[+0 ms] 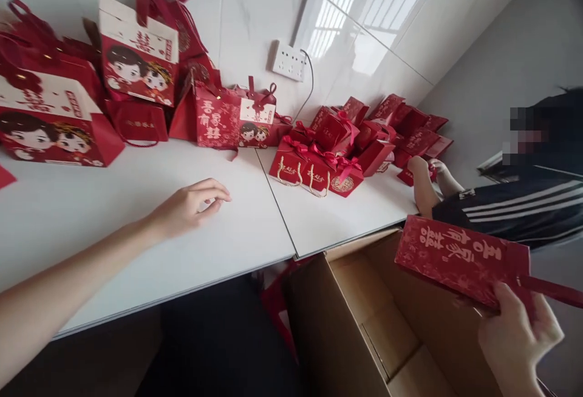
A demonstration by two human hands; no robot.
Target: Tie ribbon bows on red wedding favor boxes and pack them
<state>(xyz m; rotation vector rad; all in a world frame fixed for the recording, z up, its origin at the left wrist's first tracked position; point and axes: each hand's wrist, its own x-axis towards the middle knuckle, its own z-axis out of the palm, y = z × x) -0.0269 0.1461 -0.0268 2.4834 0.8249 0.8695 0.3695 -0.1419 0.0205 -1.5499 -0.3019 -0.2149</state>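
Note:
My right hand [519, 330] grips a red gift box [460, 257] with pale Chinese lettering and a dark red ribbon handle. It holds the box in the air above an open cardboard box [364, 330]. My left hand [195, 206] hovers over or rests on the white table [113, 269]; its fingers are loosely curled, slightly apart, with nothing in them. Beyond it stand a lettered red gift box [216, 118] and a box with two cartoon faces [141, 63]. Red boxes with gold rope handles [303, 169] sit farther right.
A co-worker [523, 184] in a dark striped sleeve handles red boxes [414, 136] at the table's far right end. Larger cartoon gift boxes [50, 111] stand at the left against the tiled wall. A power socket [289, 60] with a black cable is on the wall.

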